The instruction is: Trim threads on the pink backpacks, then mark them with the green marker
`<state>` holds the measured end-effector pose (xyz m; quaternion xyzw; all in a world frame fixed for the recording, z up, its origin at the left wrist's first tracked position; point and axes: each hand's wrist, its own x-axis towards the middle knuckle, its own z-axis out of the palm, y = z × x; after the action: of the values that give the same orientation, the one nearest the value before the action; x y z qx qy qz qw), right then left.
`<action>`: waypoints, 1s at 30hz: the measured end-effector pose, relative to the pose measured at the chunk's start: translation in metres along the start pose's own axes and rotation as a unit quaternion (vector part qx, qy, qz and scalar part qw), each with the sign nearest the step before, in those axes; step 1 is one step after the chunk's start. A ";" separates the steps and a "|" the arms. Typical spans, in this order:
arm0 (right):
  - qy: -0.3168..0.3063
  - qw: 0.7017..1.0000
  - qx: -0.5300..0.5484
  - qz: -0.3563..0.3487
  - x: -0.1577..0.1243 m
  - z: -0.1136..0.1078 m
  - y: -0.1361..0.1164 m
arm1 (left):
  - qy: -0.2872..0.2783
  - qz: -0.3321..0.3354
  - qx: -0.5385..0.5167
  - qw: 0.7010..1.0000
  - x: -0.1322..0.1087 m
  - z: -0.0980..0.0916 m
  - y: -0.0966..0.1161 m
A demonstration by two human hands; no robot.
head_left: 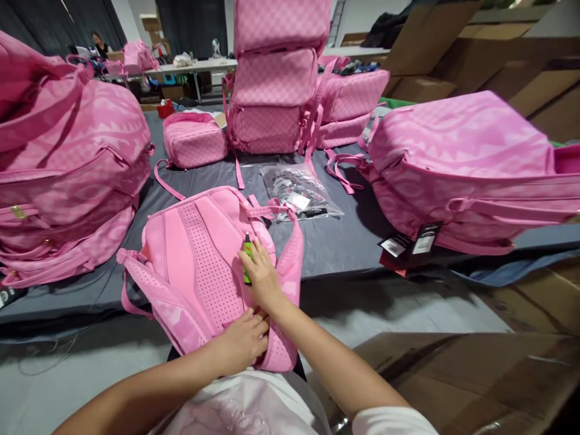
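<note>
A pink backpack point(217, 260) lies back panel up at the table's front edge, its padded straps spread to both sides. My right hand point(260, 272) rests over the panel's right half, closed round a small green tube with a black tip point(248, 260). Nearer my body, my left hand point(244, 338) presses on the lower part of the bag beside the right strap. Its fingers are curled, and their tips are hidden at the strap's edge, so what they grip cannot be made out.
Large pink backpacks stand at the left point(81, 181) and right point(453, 169), the right one with tags. Behind are stacked checkered bags point(276, 78), a small pink bag point(194, 139) and a clear plastic bag point(299, 190). Cardboard boxes point(453, 374) lie right. A person point(100, 45) is far off.
</note>
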<state>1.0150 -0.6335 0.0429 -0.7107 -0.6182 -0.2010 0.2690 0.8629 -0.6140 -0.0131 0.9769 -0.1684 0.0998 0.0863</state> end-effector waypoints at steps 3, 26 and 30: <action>0.016 0.999 -0.038 0.021 -0.028 -0.006 0.022 | 0.100 0.007 0.021 0.995 -0.016 -0.039 -0.033; 0.034 0.991 0.004 0.126 -0.090 0.011 0.045 | 0.054 -0.046 0.227 0.971 0.068 -0.209 -0.177; 0.038 0.993 -0.016 0.112 -0.086 0.006 0.045 | 0.082 -0.031 0.246 0.965 0.063 -0.192 -0.169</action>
<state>1.0461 -0.7006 -0.0210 -0.7717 -0.5206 -0.2059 0.3019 0.9476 -0.4373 0.1637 0.9613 -0.1003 0.2153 -0.1397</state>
